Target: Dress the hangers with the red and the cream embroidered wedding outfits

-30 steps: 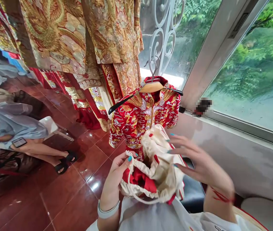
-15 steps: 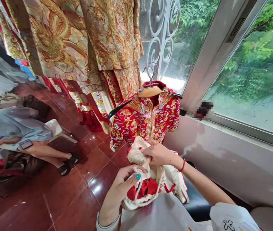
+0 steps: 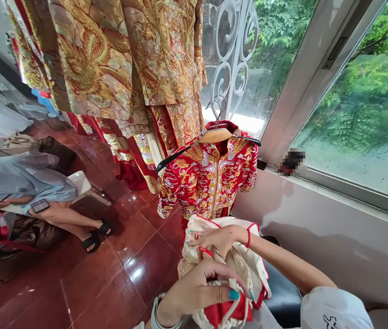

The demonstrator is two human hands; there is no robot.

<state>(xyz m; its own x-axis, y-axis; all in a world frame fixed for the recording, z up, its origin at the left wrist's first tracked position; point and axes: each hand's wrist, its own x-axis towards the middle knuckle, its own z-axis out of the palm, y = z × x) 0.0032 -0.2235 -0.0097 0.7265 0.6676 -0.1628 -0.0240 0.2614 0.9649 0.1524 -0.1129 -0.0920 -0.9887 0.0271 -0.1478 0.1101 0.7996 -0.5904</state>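
Note:
My left hand [image 3: 204, 285], with teal nails, grips the gathered mouth of a cream drawstring bag [image 3: 199, 319] over my lap. Red cloth [image 3: 214, 315] shows inside its opening beneath the cord. Just beyond, my right hand [image 3: 219, 240] lies with fingers stretched out on cream fabric [image 3: 255, 260] edged in red piping; whether this fabric is part of the bag I cannot tell. A small red loop [image 3: 206, 251] shows between the hands. In front of them a red jacket [image 3: 211, 178] with gold and silver embroidery hangs on a hanger [image 3: 216, 135].
Gold embroidered garments [image 3: 112, 68] hang at upper left. A seated person [image 3: 39, 178] is at left, with a phone [image 3: 39, 205] on the lap. A window [image 3: 361, 119] with a sill stands at right, above a black seat [image 3: 283, 288]. Red tiles [image 3: 122, 283] cover the floor.
My right hand has gone from pinching a bunched part of the cream fabric to lying flat on it, and the fabric has spread out. My left hand has moved right along the bag's mouth.

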